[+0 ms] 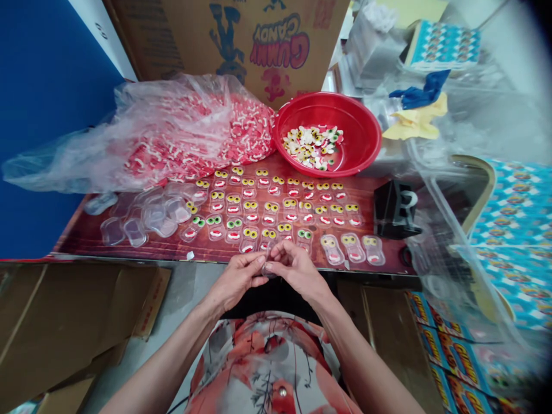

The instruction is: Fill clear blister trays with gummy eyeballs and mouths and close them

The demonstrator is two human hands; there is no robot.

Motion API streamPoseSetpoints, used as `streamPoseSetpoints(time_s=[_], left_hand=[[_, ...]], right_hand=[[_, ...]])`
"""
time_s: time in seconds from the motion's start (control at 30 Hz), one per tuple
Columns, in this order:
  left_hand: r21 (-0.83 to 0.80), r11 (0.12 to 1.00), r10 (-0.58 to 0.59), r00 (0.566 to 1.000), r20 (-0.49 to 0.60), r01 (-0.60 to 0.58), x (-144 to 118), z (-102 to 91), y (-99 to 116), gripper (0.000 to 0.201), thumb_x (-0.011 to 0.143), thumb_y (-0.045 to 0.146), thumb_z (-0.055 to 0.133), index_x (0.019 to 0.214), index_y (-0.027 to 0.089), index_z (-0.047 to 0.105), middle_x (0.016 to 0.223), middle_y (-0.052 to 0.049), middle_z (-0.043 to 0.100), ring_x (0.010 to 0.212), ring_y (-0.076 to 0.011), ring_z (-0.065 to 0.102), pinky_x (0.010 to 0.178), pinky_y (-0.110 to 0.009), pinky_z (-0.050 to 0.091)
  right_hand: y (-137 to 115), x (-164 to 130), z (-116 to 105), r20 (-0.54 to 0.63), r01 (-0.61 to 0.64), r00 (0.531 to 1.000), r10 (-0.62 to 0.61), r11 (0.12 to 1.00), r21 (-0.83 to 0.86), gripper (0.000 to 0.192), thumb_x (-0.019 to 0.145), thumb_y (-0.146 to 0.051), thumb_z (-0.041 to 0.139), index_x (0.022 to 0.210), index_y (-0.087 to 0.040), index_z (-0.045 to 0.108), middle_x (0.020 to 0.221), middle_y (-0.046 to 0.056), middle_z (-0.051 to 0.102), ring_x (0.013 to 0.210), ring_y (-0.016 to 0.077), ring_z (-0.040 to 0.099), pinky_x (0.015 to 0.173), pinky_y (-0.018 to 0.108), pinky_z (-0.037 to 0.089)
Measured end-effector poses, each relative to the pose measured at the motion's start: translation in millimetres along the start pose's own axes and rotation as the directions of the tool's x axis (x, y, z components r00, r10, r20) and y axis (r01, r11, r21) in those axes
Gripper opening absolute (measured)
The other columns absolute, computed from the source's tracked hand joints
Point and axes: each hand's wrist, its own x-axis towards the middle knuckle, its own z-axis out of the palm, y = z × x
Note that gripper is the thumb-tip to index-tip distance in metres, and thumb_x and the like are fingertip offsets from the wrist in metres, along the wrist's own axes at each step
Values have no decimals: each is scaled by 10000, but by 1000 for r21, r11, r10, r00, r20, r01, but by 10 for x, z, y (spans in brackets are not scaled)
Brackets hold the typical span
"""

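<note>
- The left hand (237,279) and the right hand (297,267) meet just in front of the near edge of the dark red wood-patterned desk (129,238), fingertips pinched together on a small clear plastic blister shell (268,269).
- The grip of both hands is clenched lightly on that shell; whether a sweet already sits inside it is too small to tell.
- The shell hangs off the desk, just below the nearest row of filled clear shells with eye-and-mouth gummies (267,213).
- To do this step well, I judge the fingers should hold the shell by its rim only, so the thin plastic does not buckle or pop open.
- Keeping it level and close to the desk edge seems wise: a dropped shell would land on the floral lap below the desk.
- The round red plastic bowl of loose eye gummies (362,132) stands at the far side of the desk, right of centre, well apart from the hands.
- A heap of empty clear shells (146,215) lies at the left of the desk, nearer the left hand.
- The crumpled clear bag of red-and-white gummy mouths (181,135) fills the far left of the desk.
- A small black block marked R (394,210) stands at the right end of the desk.
- Setting the finished shell in line with the near row would keep the rows easy to count.
</note>
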Motion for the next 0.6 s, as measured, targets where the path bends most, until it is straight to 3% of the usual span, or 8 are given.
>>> streamPoseSetpoints(time_s=[0.23,0.43,0.6], left_hand=[[107,994,12,1000,-24,-10,-38,-1,29,471,729,535,790,1087,228,777,1007,-58,750,916,-162,642,790,-246,471],[236,970,48,997,67,-62,-47,-90,82,458,703,463,826,1084,212,783,956,-48,759,792,-138,620,737,-241,440],[280,959,14,997,73,-34,-59,-114,118,418,715,438,819,1072,224,783,920,-43,758,790,-146,631,726,-246,442]], right_hand=[[42,9,3,-21,-5,1000,4,1000,-4,259,641,-290,752,771,-215,541,717,-47,550,640,115,486,611,265,432],[43,-8,-24,23,3,1000,-4,1000,27,298,621,-295,796,759,-210,546,718,-49,544,648,109,485,605,251,431],[36,-21,-49,67,2,998,-3,1000,16,248,650,-273,771,772,-205,566,708,-46,548,656,110,496,620,253,438]])
